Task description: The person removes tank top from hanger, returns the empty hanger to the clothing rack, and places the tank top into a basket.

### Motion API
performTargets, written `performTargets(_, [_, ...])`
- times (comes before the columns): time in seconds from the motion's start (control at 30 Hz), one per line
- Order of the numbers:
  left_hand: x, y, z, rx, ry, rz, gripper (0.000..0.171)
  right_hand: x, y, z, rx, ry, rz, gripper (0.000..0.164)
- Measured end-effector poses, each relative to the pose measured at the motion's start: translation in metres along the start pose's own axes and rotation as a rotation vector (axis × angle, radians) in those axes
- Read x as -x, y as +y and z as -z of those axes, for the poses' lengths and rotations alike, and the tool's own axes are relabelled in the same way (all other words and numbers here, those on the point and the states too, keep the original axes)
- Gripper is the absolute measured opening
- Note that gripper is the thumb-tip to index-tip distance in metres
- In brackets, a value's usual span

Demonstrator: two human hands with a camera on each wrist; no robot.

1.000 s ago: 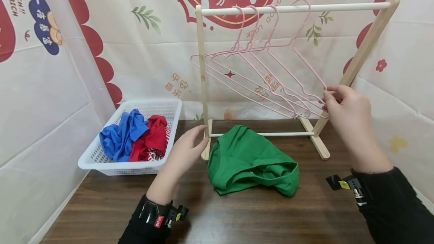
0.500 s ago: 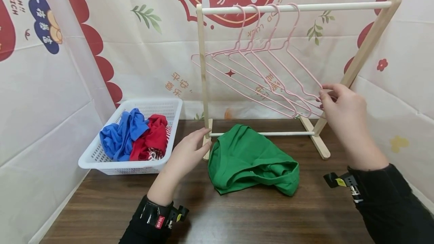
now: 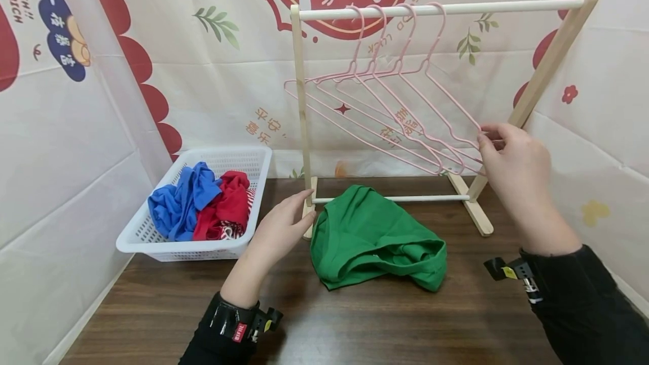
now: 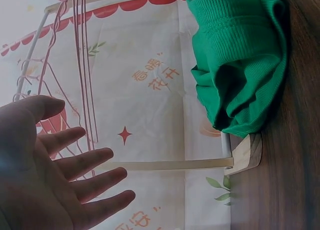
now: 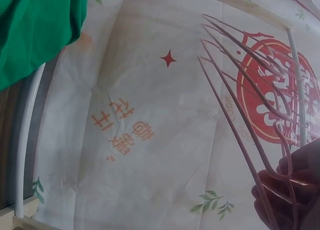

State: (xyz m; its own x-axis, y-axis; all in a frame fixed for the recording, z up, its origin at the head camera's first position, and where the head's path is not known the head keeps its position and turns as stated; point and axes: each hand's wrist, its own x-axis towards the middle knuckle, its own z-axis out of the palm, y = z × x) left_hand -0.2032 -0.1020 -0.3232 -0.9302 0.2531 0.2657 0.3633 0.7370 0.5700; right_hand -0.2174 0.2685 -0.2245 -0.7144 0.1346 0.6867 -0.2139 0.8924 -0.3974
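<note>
My right hand (image 3: pixel 517 165) pinches the lower right corner of a pink hanger (image 3: pixel 453 100), the rightmost of several hooked over the rack's white top bar (image 3: pixel 507 7). In the right wrist view, the fingers (image 5: pixel 295 190) of that hand curl at the hanger ends. My left hand (image 3: pixel 281 227) hovers beside the foot of the rack's left wooden post (image 3: pixel 302 100), fingers spread and holding nothing, as the left wrist view also shows. A crumpled green garment (image 3: pixel 375 241) lies on the table between my hands, in front of the lower bar (image 3: pixel 431 199).
Left of the rack stands a white plastic basket (image 3: pixel 127 244) with a blue cloth (image 3: pixel 182 201) and a red cloth (image 3: pixel 223 204) bunched inside. The dark wooden table (image 3: pixel 385 325) is backed by printed sheets on three sides. The rack's right foot (image 3: pixel 476 213) juts forward.
The rightmost hanger's hook, raised above the bar a second ago, has shifted left and now sits on it. My right hand moved slightly left with it; my left hand barely moved.
</note>
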Motion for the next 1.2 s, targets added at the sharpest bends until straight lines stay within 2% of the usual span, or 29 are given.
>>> performTargets(0.27, [0.0,0.0,0.0,0.006,0.014,-0.009,0.048,0.004,-0.004,0.004,0.027,0.076,0.057,0.03])
performTargets(0.37, [0.0,0.001,0.0,0.008,0.021,-0.013,0.048,0.006,-0.007,0.005,0.021,0.126,0.104,0.029])
performTargets(0.47, [0.001,0.003,0.0,0.011,0.024,-0.022,0.047,0.01,-0.011,0.008,0.012,0.147,0.189,0.028])
performTargets(0.63, [0.002,0.007,0.0,0.01,0.024,-0.025,0.047,0.016,-0.018,0.013,-0.001,0.102,0.383,0.028])
performTargets(0.83, [0.003,0.011,-0.002,0.026,0.018,-0.053,0.046,0.025,-0.025,0.012,-0.027,0.054,0.503,0.032])
performTargets(1.0, [0.002,0.014,-0.006,0.02,-0.002,-0.074,0.045,0.032,-0.031,0.008,-0.106,0.01,0.683,0.035])
performTargets(1.1, [0.001,0.015,-0.01,0.0,-0.022,-0.114,0.046,0.037,-0.036,0.004,-0.136,-0.05,0.778,0.036])
performTargets(1.2, [0.0,0.016,-0.014,-0.023,-0.046,-0.159,0.046,0.042,-0.039,-0.001,-0.159,-0.116,0.833,0.037])
